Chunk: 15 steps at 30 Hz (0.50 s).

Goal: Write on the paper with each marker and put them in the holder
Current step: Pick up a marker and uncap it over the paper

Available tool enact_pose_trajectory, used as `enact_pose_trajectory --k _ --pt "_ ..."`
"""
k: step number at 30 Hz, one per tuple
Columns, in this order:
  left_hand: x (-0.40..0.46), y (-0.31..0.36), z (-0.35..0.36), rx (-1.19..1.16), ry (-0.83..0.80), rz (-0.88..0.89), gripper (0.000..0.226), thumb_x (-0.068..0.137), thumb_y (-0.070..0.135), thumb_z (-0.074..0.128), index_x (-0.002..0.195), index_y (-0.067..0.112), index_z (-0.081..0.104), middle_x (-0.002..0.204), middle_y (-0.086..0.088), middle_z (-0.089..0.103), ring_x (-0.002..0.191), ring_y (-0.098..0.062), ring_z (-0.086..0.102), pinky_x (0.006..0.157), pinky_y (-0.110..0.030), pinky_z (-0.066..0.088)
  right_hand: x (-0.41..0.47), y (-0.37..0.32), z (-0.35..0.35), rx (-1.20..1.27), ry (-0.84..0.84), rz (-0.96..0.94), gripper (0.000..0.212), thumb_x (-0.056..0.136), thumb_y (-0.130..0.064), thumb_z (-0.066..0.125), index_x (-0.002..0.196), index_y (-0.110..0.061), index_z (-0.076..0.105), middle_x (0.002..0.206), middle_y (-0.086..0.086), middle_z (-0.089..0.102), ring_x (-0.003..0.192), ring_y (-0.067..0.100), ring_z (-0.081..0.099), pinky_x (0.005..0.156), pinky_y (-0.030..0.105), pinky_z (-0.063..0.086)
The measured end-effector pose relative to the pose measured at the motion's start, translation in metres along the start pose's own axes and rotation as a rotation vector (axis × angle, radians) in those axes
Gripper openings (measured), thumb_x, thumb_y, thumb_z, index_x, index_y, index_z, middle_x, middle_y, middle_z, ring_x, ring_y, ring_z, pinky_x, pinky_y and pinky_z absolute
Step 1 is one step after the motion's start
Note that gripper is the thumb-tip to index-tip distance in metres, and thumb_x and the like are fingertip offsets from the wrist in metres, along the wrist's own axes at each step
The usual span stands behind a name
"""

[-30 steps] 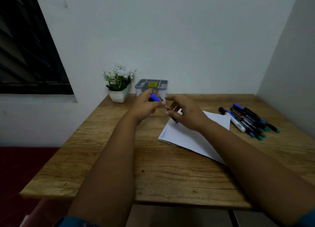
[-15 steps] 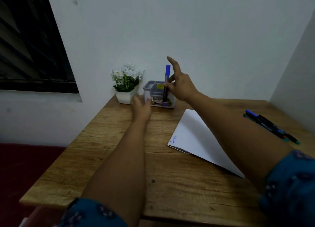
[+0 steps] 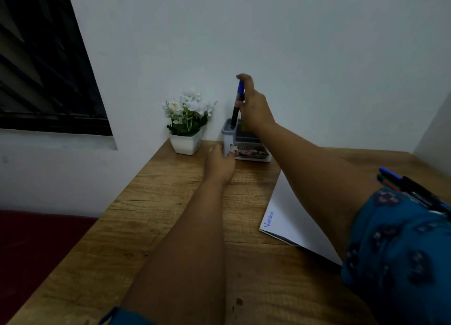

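Table [image 3: 151, 229]: we see a wooden top that carries everything; the holder stands at its far edge, against the wall.
Paper [image 3: 290, 215]: a white sheet lies flat on our side of the holder and to its right, well apart from it, with a short blue word written near its lower left corner.
Right hand [image 3: 253, 107]: it hangs above the holder, thumb and fingers pinching the blue marker at mid-barrel, index finger stretched up past the cap.
Left hand [image 3: 220, 165]: it rests on the table at the holder's front left corner, fingertips touching the holder's wall; we cannot tell how far the fingers curl.
Plant [image 3: 186, 122]: white flowers in a white pot stand just to the left of the holder.
Holder [image 3: 228, 139]: a grey box with compartments and a label on its front.
Spare markers [image 3: 412, 190]: a bunch lies far to the right of the holder, partly behind our right sleeve.
Blue marker [image 3: 238, 102]: nearly upright, blue cap on top, its dark lower end dipping into the holder's left compartment.
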<state>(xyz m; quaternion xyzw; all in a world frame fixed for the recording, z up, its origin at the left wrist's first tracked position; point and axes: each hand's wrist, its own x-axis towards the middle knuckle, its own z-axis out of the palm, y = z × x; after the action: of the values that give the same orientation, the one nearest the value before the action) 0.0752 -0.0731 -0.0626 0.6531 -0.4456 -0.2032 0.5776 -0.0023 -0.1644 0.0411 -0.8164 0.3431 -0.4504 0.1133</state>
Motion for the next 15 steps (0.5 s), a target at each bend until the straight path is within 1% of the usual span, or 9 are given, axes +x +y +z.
enact_pose_trajectory --k 3,5,6,8,10,12,13,14,15 --pt "0.000 -0.001 0.001 -0.009 0.004 0.014 0.034 0.093 0.016 0.056 0.127 0.008 0.057 0.129 -0.011 0.058 0.116 -0.024 0.056 0.101 -0.041 0.046 0.001 0.010 0.010 -0.116 -0.156 -0.001 0.051 0.090 0.003 0.053 0.137 -0.015 0.046 0.099 0.020 0.065 0.084 0.033 0.065 0.080 0.047 0.056" --pt "0.000 0.000 0.001 -0.021 0.001 0.016 0.035 0.093 0.014 0.056 0.128 0.008 0.056 0.130 -0.010 0.058 0.116 -0.023 0.056 0.101 -0.041 0.046 0.001 0.014 0.015 -0.189 -0.214 0.021 0.055 0.091 0.002 0.054 0.142 -0.014 0.045 0.111 0.022 0.063 0.097 0.036 0.063 0.088 0.048 0.052" --pt "-0.001 0.000 0.000 -0.028 0.003 0.016 0.036 0.093 0.014 0.056 0.128 0.008 0.056 0.130 -0.010 0.058 0.117 -0.022 0.056 0.102 -0.041 0.046 0.002 0.015 0.017 -0.233 -0.232 0.025 0.059 0.092 0.002 0.052 0.147 -0.015 0.040 0.116 0.022 0.061 0.103 0.036 0.060 0.092 0.046 0.050" --pt "-0.001 -0.001 0.000 -0.030 0.000 0.018 0.036 0.093 0.014 0.056 0.129 0.008 0.056 0.131 -0.010 0.058 0.117 -0.022 0.056 0.102 -0.041 0.046 0.004 0.016 0.016 -0.352 -0.291 0.028 0.068 0.094 0.002 0.049 0.154 -0.017 0.023 0.123 0.022 0.055 0.112 0.036 0.053 0.095 0.043 0.047" --pt "-0.002 -0.001 0.000 -0.010 0.001 0.030 0.036 0.092 0.013 0.056 0.128 0.008 0.057 0.130 -0.010 0.059 0.117 -0.023 0.056 0.102 -0.041 0.046 0.005 0.016 0.012 -0.458 -0.349 0.033 0.076 0.095 0.001 0.048 0.156 -0.015 0.006 0.128 0.021 0.051 0.118 0.035 0.047 0.096 0.040 0.044" --pt "-0.002 -0.001 -0.001 -0.008 0.011 0.027 0.034 0.091 0.011 0.057 0.125 0.008 0.059 0.128 -0.011 0.060 0.117 -0.024 0.057 0.102 -0.041 0.046 0.004 0.015 -0.001 -0.402 -0.349 0.058 0.080 0.095 0.000 0.049 0.156 -0.014 -0.001 0.131 0.020 0.048 0.117 0.033 0.048 0.097 0.037 0.041" --pt "-0.002 -0.001 -0.001 -0.014 0.016 0.020 0.034 0.091 0.011 0.057 0.124 0.007 0.059 0.127 -0.012 0.060 0.117 -0.025 0.057 0.102 -0.040 0.046 0.002 0.015 -0.012 -0.326 -0.312 0.069 0.077 0.096 -0.001 0.049 0.156 -0.014 0.003 0.130 0.019 0.048 0.116 0.032 0.049 0.097 0.036 0.041" --pt "-0.004 0.002 -0.002 -0.008 0.021 0.014 0.034 0.091 0.011 0.057 0.124 0.006 0.058 0.128 -0.013 0.059 0.118 -0.026 0.056 0.101 -0.037 0.045 0.000 0.015 -0.025 -0.258 -0.236 0.063 0.068 0.097 -0.002 0.047 0.156 -0.013 0.014 0.128 0.019 0.049 0.114 0.031 0.051 0.098 0.034 0.041" --pt "-0.006 0.004 -0.002 0.011 0.033 0.014 0.035 0.091 0.011 0.058 0.126 0.006 0.056 0.130 -0.014 0.057 0.119 -0.027 0.055 0.100 -0.033 0.044 -0.003 0.016 -0.042 -0.214 -0.137 0.041 0.056 0.098 -0.003 0.046 0.151 -0.011 0.030 0.126 0.019 0.051 0.113 0.031 0.053 0.100 0.033 0.041"
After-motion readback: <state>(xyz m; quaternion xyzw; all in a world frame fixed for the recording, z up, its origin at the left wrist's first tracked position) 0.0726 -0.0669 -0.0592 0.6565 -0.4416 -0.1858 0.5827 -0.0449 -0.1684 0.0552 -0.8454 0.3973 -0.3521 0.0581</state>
